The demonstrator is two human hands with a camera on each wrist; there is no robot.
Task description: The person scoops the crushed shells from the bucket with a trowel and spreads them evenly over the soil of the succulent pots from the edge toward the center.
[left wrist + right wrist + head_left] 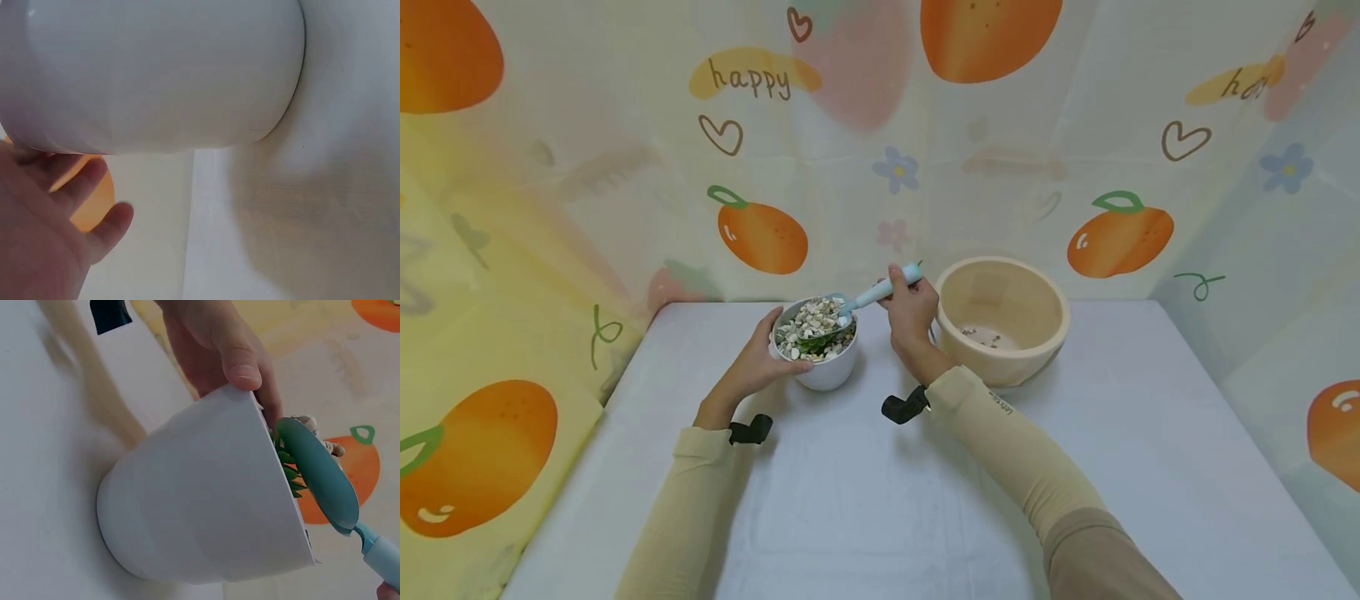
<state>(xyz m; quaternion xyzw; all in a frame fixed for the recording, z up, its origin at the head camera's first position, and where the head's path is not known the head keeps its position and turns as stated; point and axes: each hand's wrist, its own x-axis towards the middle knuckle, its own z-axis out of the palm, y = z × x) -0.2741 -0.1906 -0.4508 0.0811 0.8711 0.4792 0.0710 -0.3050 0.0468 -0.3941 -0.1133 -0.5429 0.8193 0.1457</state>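
Note:
In the head view a white flowerpot (827,373) stands on the table, with pale stone chips and some green leaves (816,342) at its mouth. My left hand (767,357) holds it by the rim from the left, thumb along the front; the right wrist view shows that thumb on the rim. Between the fingers of my right hand (913,315) is the handle of a light blue hand trowel (880,293). Its blade (319,472), heaped with chips, hangs over the pot's mouth, just above the leaves. Only the pot's side (156,75) shows in the left wrist view.
A large beige tub (1003,354) stands to the right, close behind my right hand, with a few chips on its floor. White cloth covers the table (865,500). Fruit-printed curtains (985,200) rise at the back and both sides.

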